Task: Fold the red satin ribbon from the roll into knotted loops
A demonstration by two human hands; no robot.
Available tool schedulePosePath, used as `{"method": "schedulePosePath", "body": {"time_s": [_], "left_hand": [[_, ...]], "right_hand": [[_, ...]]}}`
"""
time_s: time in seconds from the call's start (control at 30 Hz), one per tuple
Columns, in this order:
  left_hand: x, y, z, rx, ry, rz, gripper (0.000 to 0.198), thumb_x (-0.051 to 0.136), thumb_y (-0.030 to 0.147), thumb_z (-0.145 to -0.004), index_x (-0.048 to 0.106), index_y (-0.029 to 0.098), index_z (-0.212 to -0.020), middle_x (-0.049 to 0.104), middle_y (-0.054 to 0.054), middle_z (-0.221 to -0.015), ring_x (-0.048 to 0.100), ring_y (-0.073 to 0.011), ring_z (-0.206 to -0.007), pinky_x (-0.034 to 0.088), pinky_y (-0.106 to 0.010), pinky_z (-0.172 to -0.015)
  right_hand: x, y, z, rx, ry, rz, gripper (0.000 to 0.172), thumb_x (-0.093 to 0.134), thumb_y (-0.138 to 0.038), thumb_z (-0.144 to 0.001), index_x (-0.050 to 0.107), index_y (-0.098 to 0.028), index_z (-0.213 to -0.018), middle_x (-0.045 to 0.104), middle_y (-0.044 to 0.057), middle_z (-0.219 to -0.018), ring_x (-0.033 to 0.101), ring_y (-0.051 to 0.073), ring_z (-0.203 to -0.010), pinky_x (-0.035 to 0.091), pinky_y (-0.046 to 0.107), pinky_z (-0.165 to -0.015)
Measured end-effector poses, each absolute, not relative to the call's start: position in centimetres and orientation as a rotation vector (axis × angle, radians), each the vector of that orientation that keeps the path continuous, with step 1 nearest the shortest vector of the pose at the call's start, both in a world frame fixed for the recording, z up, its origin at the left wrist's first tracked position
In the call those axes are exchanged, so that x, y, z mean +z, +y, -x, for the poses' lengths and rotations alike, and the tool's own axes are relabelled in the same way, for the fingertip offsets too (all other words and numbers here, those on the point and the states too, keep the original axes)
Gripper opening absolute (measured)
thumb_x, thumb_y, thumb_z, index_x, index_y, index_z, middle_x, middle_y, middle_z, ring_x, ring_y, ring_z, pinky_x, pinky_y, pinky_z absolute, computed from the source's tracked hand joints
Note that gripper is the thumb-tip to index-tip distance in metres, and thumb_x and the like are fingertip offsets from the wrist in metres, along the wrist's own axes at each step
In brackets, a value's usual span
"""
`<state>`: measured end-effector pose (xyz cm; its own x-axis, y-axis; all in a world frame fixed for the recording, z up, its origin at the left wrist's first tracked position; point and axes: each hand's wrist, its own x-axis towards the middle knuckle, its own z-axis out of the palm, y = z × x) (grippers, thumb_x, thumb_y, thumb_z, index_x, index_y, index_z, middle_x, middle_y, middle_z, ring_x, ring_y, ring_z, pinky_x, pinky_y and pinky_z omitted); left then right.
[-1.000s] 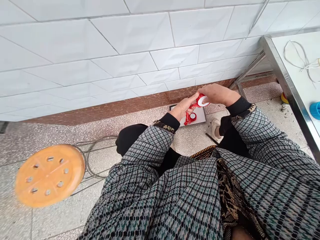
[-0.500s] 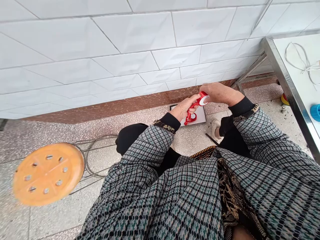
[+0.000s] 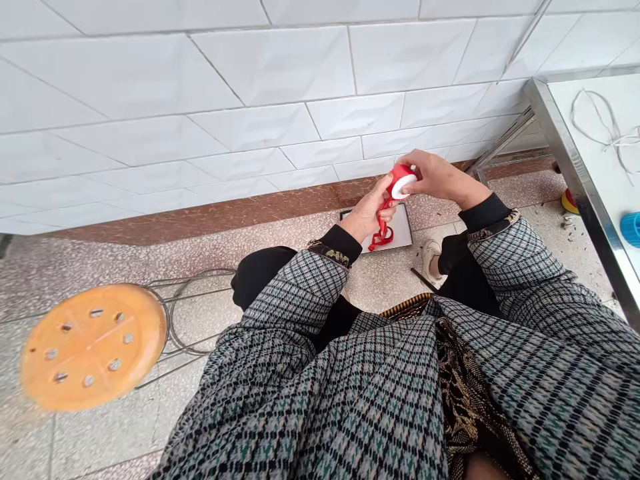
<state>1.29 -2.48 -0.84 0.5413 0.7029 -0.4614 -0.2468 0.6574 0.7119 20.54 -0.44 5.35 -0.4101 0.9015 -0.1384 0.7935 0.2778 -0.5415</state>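
A roll of red ribbon [image 3: 399, 175] with a white core is held up between my two hands, in front of the wall. My right hand [image 3: 436, 177] grips the roll from its right side, thumb near the white core. My left hand [image 3: 371, 211] is closed round the ribbon at the roll's lower left. From under its fingers a loose length of red ribbon [image 3: 383, 237] hangs down in loops. Behind and below the ribbon lies a white, dark-edged flat board or tray [image 3: 401, 233] on the floor, partly hidden by my hands.
An orange round stool [image 3: 93, 343] with wire legs stands at the left. On the right is a metal-framed table [image 3: 575, 160] with a white cable [image 3: 607, 127] and a blue container [image 3: 631, 228]. A white tiled wall [image 3: 280, 67] rises ahead.
My right hand and the ribbon roll have moved slightly up. The roll has turned, so its white core shows more fully. The ribbon's hanging loop has changed shape.
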Motion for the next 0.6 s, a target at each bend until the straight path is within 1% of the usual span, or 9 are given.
{"method": "schedulePosePath", "body": {"time_s": [0.07,0.13,0.17,0.23,0.27,0.33,0.43,0.53,0.6], "left_hand": [[-0.2,-2.5,-1.3,0.672,0.793,-0.618,0.054,0.067,0.073,-0.100,0.060,0.020,-0.091,0.050,0.005,-0.065,0.023,-0.0033,-0.045,0.018,-0.024,-0.044],[0.2,-2.6,-1.3,0.737,0.791,-0.614,0.053,0.063,0.072,-0.103,0.061,0.019,-0.093,0.050,0.005,-0.067,0.024,-0.0035,-0.046,0.021,-0.024,-0.045],[0.3,-2.6,-1.3,0.763,0.797,-0.616,0.053,0.060,0.071,-0.104,0.062,0.019,-0.094,0.050,0.005,-0.067,0.025,-0.0037,-0.046,0.022,-0.025,-0.045],[0.4,-2.6,-1.5,0.798,0.802,-0.624,0.052,0.056,0.070,-0.107,0.064,0.020,-0.097,0.051,0.005,-0.068,0.026,-0.0041,-0.046,0.025,-0.025,-0.046],[0.4,-2.7,-1.5,0.810,0.795,-0.626,0.052,0.055,0.070,-0.108,0.064,0.020,-0.099,0.051,0.005,-0.069,0.027,-0.0043,-0.046,0.026,-0.025,-0.047],[0.5,-2.8,-1.7,0.825,0.767,-0.628,0.051,0.055,0.069,-0.108,0.066,0.020,-0.101,0.052,0.005,-0.069,0.029,-0.0045,-0.047,0.027,-0.025,-0.048],[0.8,-2.9,-1.7,0.839,0.748,-0.657,0.045,0.066,0.064,-0.105,0.067,0.019,-0.100,0.055,0.004,-0.072,0.031,-0.0042,-0.049,0.028,-0.025,-0.050],[0.9,-3.1,-1.5,0.835,0.755,-0.712,0.030,0.079,0.044,-0.101,0.066,0.018,-0.093,0.056,0.005,-0.073,0.032,-0.0032,-0.051,0.029,-0.023,-0.052],[0.6,-3.0,-1.2,0.826,0.757,-0.746,0.019,0.081,0.028,-0.099,0.067,0.017,-0.092,0.053,0.007,-0.071,0.031,-0.0030,-0.051,0.028,-0.022,-0.053]], "right_hand": [[4.8,-0.3,-20.8,1.079,-2.086,1.533,0.046,0.085,-0.031,-0.084,0.070,-0.015,-0.125,0.074,0.011,-0.120,0.063,0.024,-0.102,0.050,0.036,-0.090],[4.2,-0.4,-20.6,1.357,-1.833,1.453,0.049,0.087,-0.048,-0.084,0.069,-0.017,-0.118,0.073,0.007,-0.106,0.061,0.021,-0.093,0.050,0.033,-0.082],[3.9,-0.5,-20.3,1.459,-1.713,1.398,0.053,0.089,-0.057,-0.082,0.069,-0.018,-0.112,0.071,0.005,-0.099,0.060,0.019,-0.089,0.049,0.032,-0.078],[3.3,-0.6,-19.6,1.565,-1.511,1.284,0.067,0.093,-0.073,-0.071,0.067,-0.020,-0.104,0.067,0.002,-0.089,0.056,0.016,-0.081,0.045,0.028,-0.070],[3.1,-0.7,-19.3,1.585,-1.438,1.234,0.073,0.096,-0.076,-0.065,0.066,-0.021,-0.101,0.065,0.000,-0.086,0.054,0.014,-0.077,0.042,0.027,-0.066],[3.0,-0.7,-18.9,1.596,-1.356,1.172,0.077,0.100,-0.077,-0.058,0.066,-0.021,-0.098,0.062,-0.002,-0.082,0.048,0.011,-0.070,0.037,0.025,-0.060],[3.4,-0.4,-19.3,1.606,-1.342,1.132,0.072,0.101,-0.074,-0.062,0.067,-0.021,-0.096,0.058,-0.004,-0.073,0.043,0.009,-0.062,0.032,0.023,-0.052],[4.0,-0.1,-20.3,1.625,-1.325,1.113,0.072,0.100,-0.077,-0.063,0.066,-0.022,-0.095,0.059,-0.005,-0.069,0.047,0.008,-0.057,0.033,0.021,-0.047],[4.3,0.0,-20.9,1.647,-1.304,1.113,0.074,0.101,-0.077,-0.061,0.066,-0.021,-0.095,0.063,-0.003,-0.069,0.051,0.008,-0.056,0.036,0.020,-0.045]]}}
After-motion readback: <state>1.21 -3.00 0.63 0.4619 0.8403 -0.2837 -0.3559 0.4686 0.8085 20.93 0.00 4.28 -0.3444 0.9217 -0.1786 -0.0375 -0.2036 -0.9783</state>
